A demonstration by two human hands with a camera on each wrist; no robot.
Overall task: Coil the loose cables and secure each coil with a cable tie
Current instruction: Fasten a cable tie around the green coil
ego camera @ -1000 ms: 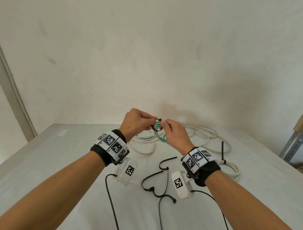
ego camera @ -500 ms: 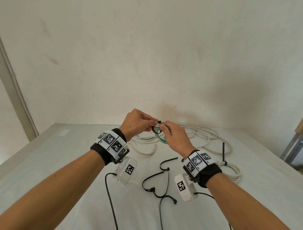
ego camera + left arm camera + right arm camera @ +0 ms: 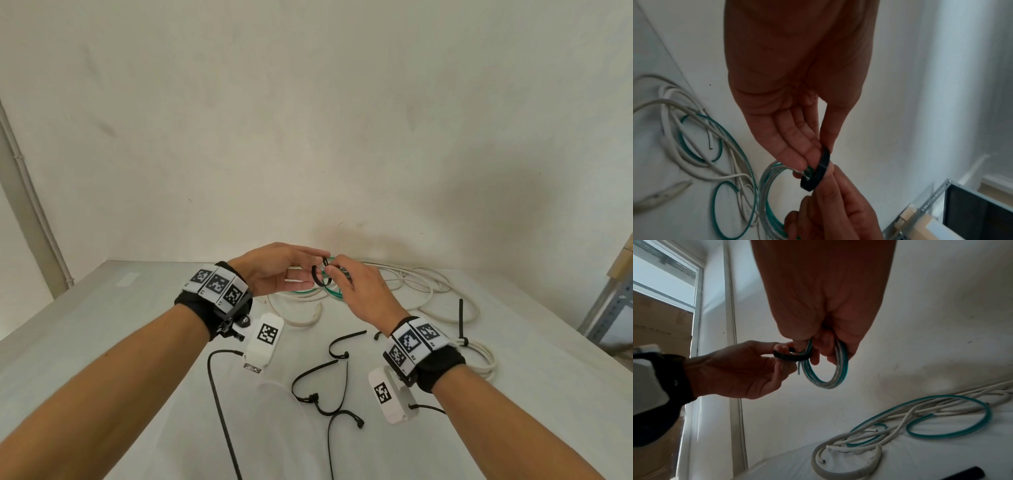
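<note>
Above the table's far side, my right hand (image 3: 334,270) grips a small coil of green and grey cable (image 3: 826,369), its fingers curled through the coil. A black cable tie (image 3: 818,170) forms a loop round one side of the coil. My left hand (image 3: 308,267) pinches that loop between thumb and fingertips, and its other fingers lie nearly straight. In the head view the tie (image 3: 317,275) shows as a small black ring between the two hands. The tie's head is partly hidden by fingers.
Loose white cables (image 3: 421,291) and a loose green cable (image 3: 953,418) lie tangled near the wall. A white coil (image 3: 479,356) with an upright black tie (image 3: 461,318) sits at the right. Several spare black ties (image 3: 322,387) lie in front. A metal shelf (image 3: 613,308) stands at the right.
My left hand has turned its palm more into view and straightened its fingers while keeping its pinch on the tie. The right hand still grips the coil in about the same place.
</note>
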